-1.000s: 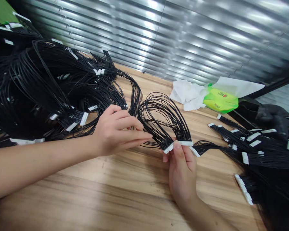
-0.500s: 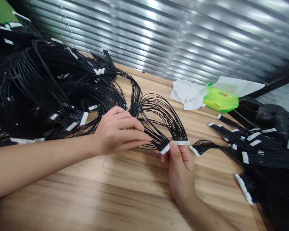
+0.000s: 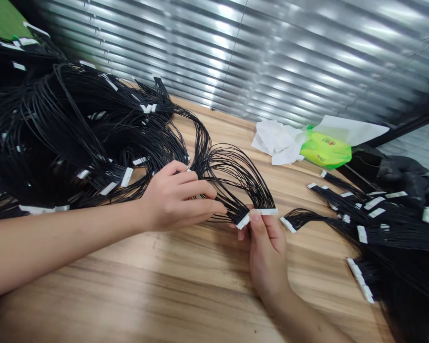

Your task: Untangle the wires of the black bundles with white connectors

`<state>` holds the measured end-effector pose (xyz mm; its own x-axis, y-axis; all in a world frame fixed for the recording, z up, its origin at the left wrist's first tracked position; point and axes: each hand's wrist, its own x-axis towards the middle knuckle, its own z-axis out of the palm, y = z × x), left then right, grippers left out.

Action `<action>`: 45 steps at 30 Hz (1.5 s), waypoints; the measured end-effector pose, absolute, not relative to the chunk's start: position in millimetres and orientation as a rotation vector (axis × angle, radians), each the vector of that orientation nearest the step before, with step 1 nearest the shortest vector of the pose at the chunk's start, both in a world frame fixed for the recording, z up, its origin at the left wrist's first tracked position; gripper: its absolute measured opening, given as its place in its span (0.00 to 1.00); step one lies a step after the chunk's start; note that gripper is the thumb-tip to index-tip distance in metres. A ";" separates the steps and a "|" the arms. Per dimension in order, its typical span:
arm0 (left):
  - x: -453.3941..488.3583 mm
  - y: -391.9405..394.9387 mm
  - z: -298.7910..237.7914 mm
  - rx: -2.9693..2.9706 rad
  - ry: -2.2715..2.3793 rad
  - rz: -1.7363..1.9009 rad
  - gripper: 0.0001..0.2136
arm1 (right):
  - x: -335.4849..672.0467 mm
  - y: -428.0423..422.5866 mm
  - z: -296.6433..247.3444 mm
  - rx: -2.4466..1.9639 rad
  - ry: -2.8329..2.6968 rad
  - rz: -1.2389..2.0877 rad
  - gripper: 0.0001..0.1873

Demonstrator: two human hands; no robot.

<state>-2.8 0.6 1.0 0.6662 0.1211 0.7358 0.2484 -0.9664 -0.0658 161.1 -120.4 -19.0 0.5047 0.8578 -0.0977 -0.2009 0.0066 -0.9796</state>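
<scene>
Two hands: right hand (image 3: 268,259), fingers clamped on connector (image 3: 257,212); left hand (image 3: 175,195), fingers together on black wires (image 3: 236,183).

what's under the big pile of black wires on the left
Wooden tabletop shows through a gap by the white connectors; farther left the wires are too dense, so the surface beneath stays hidden.

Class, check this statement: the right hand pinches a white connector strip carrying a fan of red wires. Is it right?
No, the wires are black, not red, as the head view shows. The right hand pinches a white connector strip carrying a fan of black wires.
</scene>
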 end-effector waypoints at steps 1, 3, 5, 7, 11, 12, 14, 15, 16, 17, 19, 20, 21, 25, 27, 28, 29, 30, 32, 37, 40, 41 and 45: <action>-2.5 0.4 1.2 -2.721 -0.308 -1.175 0.05 | 161.0 -120.0 -18.6 -1.307 -0.643 0.922 0.15; -1.8 0.1 1.9 -2.747 -0.331 -1.143 0.04 | 160.8 -119.7 -18.2 -1.304 -0.630 0.918 0.15; -1.4 -0.2 2.8 -2.783 -0.353 -1.120 0.03 | 160.9 -119.9 -18.3 -1.294 -0.620 0.919 0.14; -1.6 -0.4 3.6 -2.810 -0.361 -1.124 0.03 | 161.1 -120.5 -18.8 -1.283 -0.615 0.924 0.14; -3.0 -0.8 3.6 -2.792 -0.335 -1.202 0.04 | 161.4 -121.4 -19.9 -1.284 -0.636 0.925 0.14; -3.2 -1.0 3.5 -2.775 -0.318 -1.211 0.04 | 161.4 -121.5 -19.9 -1.287 -0.643 0.925 0.13; -2.4 -1.5 3.7 -2.745 -0.296 -1.197 0.03 | 161.3 -121.5 -19.5 -1.290 -0.653 0.926 0.13; -1.5 -1.9 3.9 -2.743 -0.298 -1.175 0.03 | 161.3 -121.5 -19.3 -1.291 -0.653 0.925 0.13; -0.2 -2.3 4.2 -2.751 -0.310 -1.146 0.03 | 161.3 -121.5 -19.1 -1.291 -0.651 0.924 0.13; 1.2 -2.6 4.4 -2.767 -0.321 -1.118 0.03 | 161.4 -121.4 -18.9 -1.291 -0.647 0.923 0.13; 3.9 -3.2 4.4 -2.818 -0.334 -1.076 0.03 | 161.6 -121.3 -19.1 -1.292 -0.644 0.928 0.13; 4.8 -3.3 4.1 -2.846 -0.339 -1.063 0.03 | 161.8 -121.3 -19.5 -1.294 -0.643 0.931 0.13; 5.3 -3.3 3.7 -2.872 -0.343 -1.055 0.04 | 161.9 -121.2 -19.9 -1.297 -0.643 0.933 0.13; 3.4 -2.2 2.1 -2.925 -0.354 -1.041 0.04 | 162.5 -121.1 -21.5 -1.305 -0.641 0.928 0.13; 2.0 -1.6 2.1 -2.918 -0.354 -1.040 0.05 | 162.6 -120.9 -21.5 -1.311 -0.643 0.920 0.14; 1.6 -1.4 2.3 -2.914 -0.353 -1.034 0.05 | 162.5 -120.7 -21.3 -1.317 -0.647 0.915 0.14; 1.3 -1.3 2.6 -2.907 -0.352 -1.036 0.05 | 162.4 -120.6 -20.8 -1.323 -0.651 0.912 0.14; 1.3 -1.2 2.9 -2.900 -0.355 -1.045 0.05 | 162.3 -120.5 -20.3 -1.329 -0.655 0.910 0.14; 1.3 -1.3 3.4 -2.885 -0.370 -1.075 0.05 | 162.0 -120.5 -19.1 -1.337 -0.657 0.907 0.15; -0.4 -0.8 2.1 -2.870 -0.384 -1.123 0.03 | 161.3 -120.3 -17.4 -1.338 -0.652 0.905 0.15; -2.6 -0.3 -0.3 -2.887 -0.375 -1.206 0.02 | 161.4 -120.5 -17.8 -1.317 -0.645 0.904 0.14; -3.2 -0.2 -1.0 -2.905 -0.375 -1.243 0.02 | 161.5 -120.7 -18.0 -1.313 -0.645 0.904 0.14; -3.1 -0.4 -1.8 -2.967 -0.391 -1.325 0.02 | 161.6 -121.0 -18.2 -1.323 -0.646 0.913 0.13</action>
